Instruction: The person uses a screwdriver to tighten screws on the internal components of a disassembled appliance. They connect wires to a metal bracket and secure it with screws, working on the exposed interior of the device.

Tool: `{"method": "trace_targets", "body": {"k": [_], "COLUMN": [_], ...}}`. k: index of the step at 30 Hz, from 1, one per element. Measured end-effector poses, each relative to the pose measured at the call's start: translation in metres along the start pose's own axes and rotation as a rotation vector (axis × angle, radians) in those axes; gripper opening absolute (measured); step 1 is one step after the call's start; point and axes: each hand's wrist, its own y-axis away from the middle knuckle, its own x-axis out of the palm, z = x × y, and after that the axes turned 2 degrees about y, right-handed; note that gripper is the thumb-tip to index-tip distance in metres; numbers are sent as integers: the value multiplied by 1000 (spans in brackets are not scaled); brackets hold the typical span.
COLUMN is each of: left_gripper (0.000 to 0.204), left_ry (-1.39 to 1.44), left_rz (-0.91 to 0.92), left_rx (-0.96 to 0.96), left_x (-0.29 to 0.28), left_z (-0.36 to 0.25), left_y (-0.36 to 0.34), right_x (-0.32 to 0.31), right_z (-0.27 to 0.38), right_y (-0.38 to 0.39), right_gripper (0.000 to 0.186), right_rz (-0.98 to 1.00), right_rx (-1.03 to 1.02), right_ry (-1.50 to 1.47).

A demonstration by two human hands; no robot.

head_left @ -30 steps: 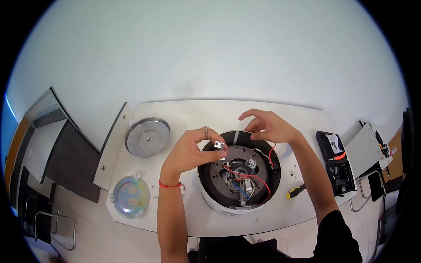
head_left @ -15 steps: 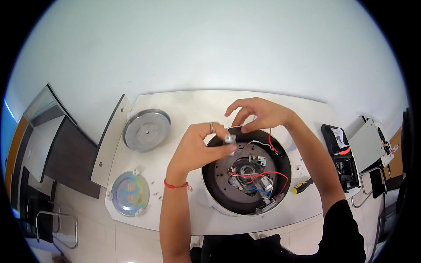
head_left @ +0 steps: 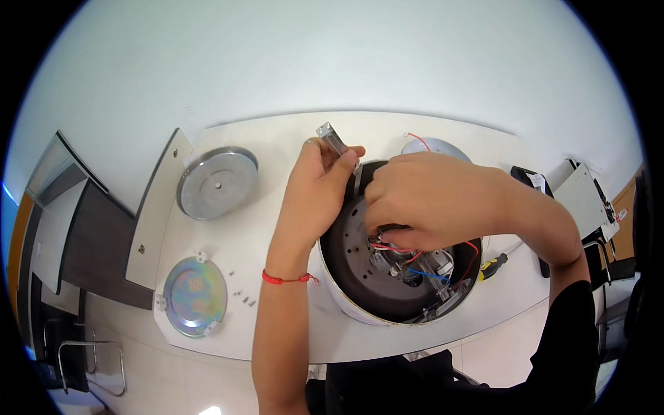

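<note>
A round appliance housing (head_left: pixel 344 296) with a dark inside stands on the table, its base holding metal parts and red, white and blue wires (head_left: pixel 429 275). My left hand (head_left: pixel 310 194), a red string bracelet on its wrist, is closed round a small grey metal bracket (head_left: pixel 332 139) above the housing's far left rim. Over the housing's middle, my right hand (head_left: pixel 443 197) reaches in with curled fingers. Its fingertips press together near the red and white wires; whatever they pinch is hidden beneath the hand.
At the left lie a grey round metal pan (head_left: pixel 221 183) and a rainbow-sheened disc (head_left: pixel 196 296) with tabs. Several screws (head_left: pixel 245 299) lie near the disc. A yellow-black screwdriver (head_left: pixel 492 267) rests right of the housing. Behind it are a pale round part (head_left: pixel 453 149) and a black case (head_left: pixel 529 177).
My right hand has moved from the far rim down into the housing's middle. My left hand has risen and tilted the bracket upright over the far left rim. The view has shifted slightly.
</note>
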Motion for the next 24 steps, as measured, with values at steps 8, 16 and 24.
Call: {"method": "trace_targets", "body": {"k": [8, 16, 24], "left_gripper": [28, 37, 44], "left_ry": [-81, -177, -242], "left_rz": [-15, -22, -44], "left_rx": [-200, -212, -217], "left_x": [-2, -4, -2], "left_z": [-6, 0, -5], "left_y": [4, 1, 4], "right_x": [4, 14, 16], "right_z": [-1, -4, 1], "right_y": [-14, -12, -13], "right_gripper": [16, 23, 25], "right_rz": [152, 99, 81], "right_rx": [-15, -42, -38], "right_ry": [82, 109, 151]}}
